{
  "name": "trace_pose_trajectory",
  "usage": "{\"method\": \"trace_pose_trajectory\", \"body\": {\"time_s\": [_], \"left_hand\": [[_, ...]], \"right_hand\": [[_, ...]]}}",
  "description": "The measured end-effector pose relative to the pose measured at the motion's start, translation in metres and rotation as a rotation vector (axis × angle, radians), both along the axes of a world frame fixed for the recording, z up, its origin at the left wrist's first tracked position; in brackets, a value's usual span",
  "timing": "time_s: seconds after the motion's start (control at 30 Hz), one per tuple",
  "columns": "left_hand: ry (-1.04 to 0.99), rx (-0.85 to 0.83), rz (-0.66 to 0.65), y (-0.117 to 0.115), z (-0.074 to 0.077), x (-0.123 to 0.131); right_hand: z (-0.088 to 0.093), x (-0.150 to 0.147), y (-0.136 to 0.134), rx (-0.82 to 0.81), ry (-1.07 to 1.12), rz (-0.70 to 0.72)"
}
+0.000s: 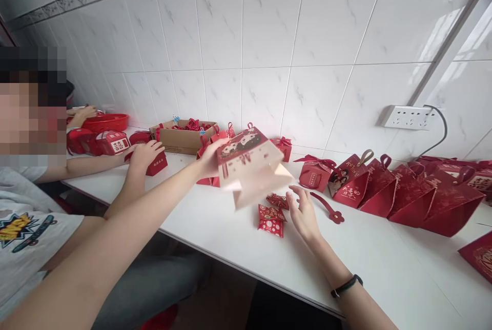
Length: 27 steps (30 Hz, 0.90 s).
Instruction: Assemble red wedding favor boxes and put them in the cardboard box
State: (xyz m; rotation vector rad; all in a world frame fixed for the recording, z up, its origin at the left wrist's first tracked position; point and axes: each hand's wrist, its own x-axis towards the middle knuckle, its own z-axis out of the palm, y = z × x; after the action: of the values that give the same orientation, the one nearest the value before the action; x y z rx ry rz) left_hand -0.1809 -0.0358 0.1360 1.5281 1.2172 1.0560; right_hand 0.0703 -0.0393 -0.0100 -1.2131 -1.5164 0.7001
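Observation:
My left hand (212, 158) grips a red and cream gift box (248, 158) by its left side, above the table. A printed picture of figures shows on one face, and its pale flaps hang open and blurred toward the right. Low over the tabletop, my right hand (305, 214) is empty with its fingers apart. Small red wrapped packets (271, 213) lie in a pile just left of that hand. To its right rests a red strap with a flower-shaped end (336, 216).
Folded red gift boxes (413, 189) stand in a row at the right, beside a bow-tied box (315, 173). A cardboard tray (177, 140) holds red ribbons. At left, a co-worker's hands (144, 156) touch a small red box (157, 164). A power strip (407, 117) hangs on the wall.

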Motion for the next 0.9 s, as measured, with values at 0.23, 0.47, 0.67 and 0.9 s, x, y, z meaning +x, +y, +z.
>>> {"method": "trace_pose_trajectory", "body": {"time_s": [0.23,0.47,0.67,0.9], "left_hand": [[0.065,0.521,0.127,-0.053,-0.021,0.013],[0.400,1.372,0.504,-0.059,-0.051,0.070],[0.164,1.143,0.073,-0.016,-0.080,0.109],[-0.117,0.447,-0.177,0.033,-0.089,0.134]], "right_hand": [[0.039,0.015,-0.017,0.083,0.251,0.214],[0.086,0.000,-0.034,0.314,0.209,0.505],[0.092,0.020,-0.005,0.075,0.251,0.418],[0.056,0.046,0.017,0.080,0.179,0.378]]}}
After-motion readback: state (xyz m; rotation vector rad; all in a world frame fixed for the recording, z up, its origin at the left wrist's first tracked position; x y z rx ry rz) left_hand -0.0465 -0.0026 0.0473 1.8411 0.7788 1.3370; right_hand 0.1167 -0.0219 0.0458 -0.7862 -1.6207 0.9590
